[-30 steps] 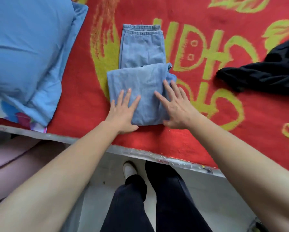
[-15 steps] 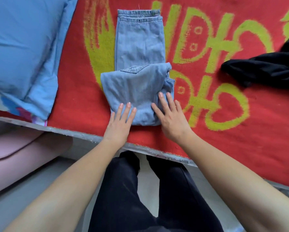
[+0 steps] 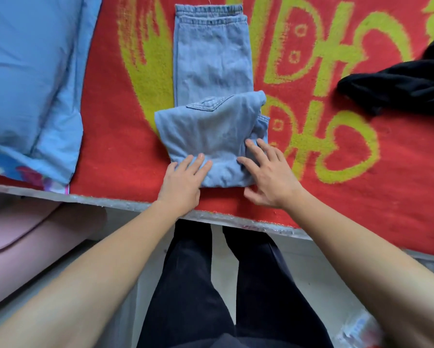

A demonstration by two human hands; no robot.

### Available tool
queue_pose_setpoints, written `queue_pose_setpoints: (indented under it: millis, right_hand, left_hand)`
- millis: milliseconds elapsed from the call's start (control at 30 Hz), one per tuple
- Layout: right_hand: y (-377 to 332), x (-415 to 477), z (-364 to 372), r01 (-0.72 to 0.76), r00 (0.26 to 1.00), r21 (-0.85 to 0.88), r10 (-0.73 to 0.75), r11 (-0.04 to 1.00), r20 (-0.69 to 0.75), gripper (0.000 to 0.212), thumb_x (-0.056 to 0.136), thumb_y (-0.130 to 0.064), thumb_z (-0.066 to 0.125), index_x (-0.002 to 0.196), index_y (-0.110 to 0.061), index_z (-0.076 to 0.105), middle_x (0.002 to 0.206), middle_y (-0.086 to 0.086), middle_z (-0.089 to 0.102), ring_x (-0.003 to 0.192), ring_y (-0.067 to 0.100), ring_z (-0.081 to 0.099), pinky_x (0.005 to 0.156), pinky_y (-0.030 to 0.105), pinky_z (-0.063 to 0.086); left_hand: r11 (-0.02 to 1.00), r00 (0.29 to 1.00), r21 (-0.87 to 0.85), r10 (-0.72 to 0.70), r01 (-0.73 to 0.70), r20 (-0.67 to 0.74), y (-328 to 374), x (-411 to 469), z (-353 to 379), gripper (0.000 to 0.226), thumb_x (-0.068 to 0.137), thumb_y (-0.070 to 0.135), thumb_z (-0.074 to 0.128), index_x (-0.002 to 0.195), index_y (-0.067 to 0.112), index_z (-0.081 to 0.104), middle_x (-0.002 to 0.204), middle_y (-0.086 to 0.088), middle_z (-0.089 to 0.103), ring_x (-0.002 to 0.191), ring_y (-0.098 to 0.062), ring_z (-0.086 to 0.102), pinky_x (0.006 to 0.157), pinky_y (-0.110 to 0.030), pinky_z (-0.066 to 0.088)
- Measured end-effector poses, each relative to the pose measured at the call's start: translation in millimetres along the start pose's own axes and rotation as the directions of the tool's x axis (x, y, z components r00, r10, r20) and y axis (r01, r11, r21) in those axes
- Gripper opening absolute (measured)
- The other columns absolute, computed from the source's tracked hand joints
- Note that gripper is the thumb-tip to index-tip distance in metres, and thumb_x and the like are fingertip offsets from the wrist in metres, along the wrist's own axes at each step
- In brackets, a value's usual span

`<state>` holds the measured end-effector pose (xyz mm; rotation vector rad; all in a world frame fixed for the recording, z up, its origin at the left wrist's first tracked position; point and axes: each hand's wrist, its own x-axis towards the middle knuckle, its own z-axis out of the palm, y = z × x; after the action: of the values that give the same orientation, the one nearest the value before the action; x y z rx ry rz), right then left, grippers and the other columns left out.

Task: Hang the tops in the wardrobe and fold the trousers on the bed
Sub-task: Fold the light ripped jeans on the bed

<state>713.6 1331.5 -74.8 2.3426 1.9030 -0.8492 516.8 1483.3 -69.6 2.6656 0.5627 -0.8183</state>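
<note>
A pair of light blue denim trousers point(image 3: 212, 71) lies on the red bed cover point(image 3: 118, 151), its near part doubled over into a thick fold close to the bed's edge. My left hand point(image 3: 183, 182) rests flat on the fold's near left corner, fingers straight. At the fold's near right corner my right hand point(image 3: 266, 177) lies with spread fingers, the fingertips on the denim. A black garment point(image 3: 396, 86) is crumpled at the right of the bed.
A blue pillow point(image 3: 27, 71) fills the left of the bed. The bed's pale edge point(image 3: 110, 200) runs across in front of my dark-trousered legs point(image 3: 210, 285). A pink cushioned seat point(image 3: 30, 237) stands low on the left.
Both hands have slid back toward the bed's edge, from the middle of the fold to its near corners. The view has shifted closer over the trousers.
</note>
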Motion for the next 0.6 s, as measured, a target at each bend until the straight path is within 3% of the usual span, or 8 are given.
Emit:
queue_pose_setpoints:
  millis: [33, 100, 167, 233, 333, 433, 533, 600]
  right_hand:
    - [2.1, 3.3, -7.3, 0.007, 1.0, 0.005, -0.007, 1.0, -0.002, 0.067, 0.077, -0.059, 0.067, 0.13, -0.019, 0.061, 0.148, 0.016, 0.045, 0.133, 0.041, 0.043, 0.106, 0.049, 0.036]
    - [8.9, 20.7, -27.7, -0.037, 0.994, 0.1, 0.047, 0.994, -0.098, 0.06, 0.084, -0.069, 0.053, 0.113, -0.019, 0.067, 0.121, 0.012, 0.061, 0.108, 0.035, 0.056, 0.093, 0.044, 0.044]
    - [22.4, 51.6, -52.2, -0.167, 0.94, 0.311, 0.246, 0.936, -0.237, 0.049, 0.091, -0.062, 0.048, 0.101, -0.017, 0.065, 0.096, 0.008, 0.062, 0.092, 0.03, 0.059, 0.082, 0.043, 0.047]
    - [41.9, 88.7, -72.8, -0.317, 0.809, 0.518, 0.511, 0.795, -0.29, 0.042, 0.092, -0.055, 0.053, 0.106, -0.017, 0.062, 0.1, 0.004, 0.061, 0.095, 0.02, 0.058, 0.086, 0.038, 0.047]
    - [73.3, 150.6, -91.6, -0.431, 0.681, 0.779, 0.731, 0.456, -0.05, 0.057, 0.088, -0.057, 0.062, 0.127, -0.016, 0.055, 0.112, 0.002, 0.062, 0.098, 0.013, 0.058, 0.09, 0.032, 0.047]
    - [85.9, 206.9, -106.2, -0.373, 0.733, 0.913, 0.656, 0.168, 0.179, 0.06, 0.077, -0.05, 0.067, 0.122, -0.011, 0.057, 0.091, 0.002, 0.059, 0.074, 0.014, 0.054, 0.062, 0.029, 0.043]
    - [83.3, 244.4, -111.2, -0.36, 0.753, 0.912, 0.638, 0.198, 0.159, 0.032, 0.072, -0.038, 0.071, 0.091, -0.015, 0.059, 0.082, 0.002, 0.055, 0.068, 0.016, 0.049, 0.06, 0.026, 0.037]
    - [80.6, 254.5, -118.6, -0.397, 0.738, 0.879, 0.662, 0.266, 0.133, 0.019, 0.072, -0.029, 0.075, 0.081, -0.018, 0.061, 0.073, -0.003, 0.056, 0.062, 0.012, 0.053, 0.057, 0.025, 0.041]
  left_hand:
    - [0.999, 0.998, -0.032, 0.03, -0.029, 0.05, -7.5, 3.9, -5.0, 0.068, 0.086, 0.041, 0.061, 0.149, 0.027, 0.038, 0.157, 0.002, 0.034, 0.14, -0.024, 0.035, 0.103, -0.041, 0.034]
    - [0.981, 1.0, -0.196, 0.002, -0.007, -0.025, -23.3, 15.8, -22.0, 0.059, 0.083, 0.064, 0.06, 0.131, 0.03, 0.06, 0.138, 0.004, 0.058, 0.123, -0.022, 0.053, 0.091, -0.036, 0.042]
    - [0.894, 0.951, -0.436, -0.219, 0.106, -0.219, -42.1, 37.8, -47.6, 0.043, 0.086, 0.062, 0.059, 0.098, 0.024, 0.073, 0.096, 0.002, 0.074, 0.095, -0.026, 0.066, 0.074, -0.032, 0.046]
    - [0.748, 0.818, -0.63, -0.486, 0.209, -0.307, -65.9, 72.2, -69.3, 0.034, 0.09, 0.053, 0.059, 0.087, 0.02, 0.067, 0.076, 0.001, 0.066, 0.086, -0.028, 0.063, 0.07, -0.033, 0.043]
    - [0.422, 0.716, -0.872, -0.686, 0.248, -0.128, -98.6, 135.9, -97.2, 0.042, 0.09, 0.049, 0.061, 0.111, 0.013, 0.058, 0.082, 0.01, 0.054, 0.09, -0.017, 0.056, 0.08, -0.03, 0.04]
    - [0.204, 0.738, -0.954, -0.674, 0.219, 0.025, -114.1, 194.2, -119.2, 0.06, 0.086, 0.051, 0.065, 0.128, 0.013, 0.047, 0.111, 0.004, 0.055, 0.102, -0.011, 0.054, 0.083, -0.018, 0.041]
    - [0.125, 0.78, -0.985, -0.625, 0.119, 0.015, -118.8, 231.2, -134.2, 0.044, 0.08, 0.031, 0.077, 0.11, 0.017, 0.047, 0.098, 0.007, 0.055, 0.081, 0.001, 0.053, 0.057, -0.003, 0.041]
    - [0.164, 0.802, -0.982, -0.597, 0.094, -0.023, -116.3, 238.6, -143.7, 0.048, 0.075, 0.015, 0.078, 0.113, 0.016, 0.048, 0.105, 0.0, 0.06, 0.082, -0.003, 0.057, 0.061, -0.011, 0.048]
